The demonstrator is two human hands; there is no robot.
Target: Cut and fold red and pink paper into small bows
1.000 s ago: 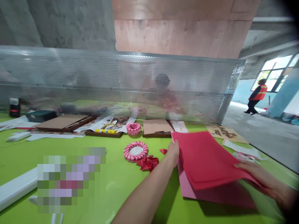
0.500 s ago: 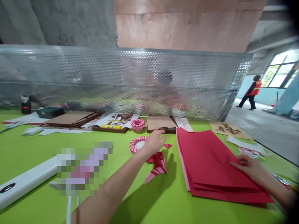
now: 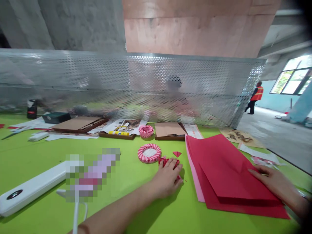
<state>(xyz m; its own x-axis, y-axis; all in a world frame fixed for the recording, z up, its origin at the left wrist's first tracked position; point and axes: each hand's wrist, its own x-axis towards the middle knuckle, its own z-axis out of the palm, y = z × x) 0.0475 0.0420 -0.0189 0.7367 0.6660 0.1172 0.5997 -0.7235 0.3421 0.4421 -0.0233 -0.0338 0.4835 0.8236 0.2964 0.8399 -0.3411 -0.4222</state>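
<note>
Your left hand is nearest, its fingers curled and pressed together over a folded red paper piece. The piece sits just beyond and mostly under the fingertips, with crumpled red edges showing. Its long axis is too hidden to make out. Your left hand touches it, while your right hand lies well off to the right, fingers flat and slightly spread, pinching nothing, on a stack of red paper sheets. A pink paper sheet shows along the stack's left edge. Just past your left hand are a striped pink-and-white paper ring and a small red paper triangle. To your left, a white plastic bar lies on the bright green tabletop, beside a pixelated patch that hides whatever is there. Farther along the table are a smaller pink paper ring and a yellow glue stick in a wooden tray. Beyond rises a perforated metal screen, with a blurred person behind it. Far right, a worker in an orange vest stands on a concrete floor near a window
</note>
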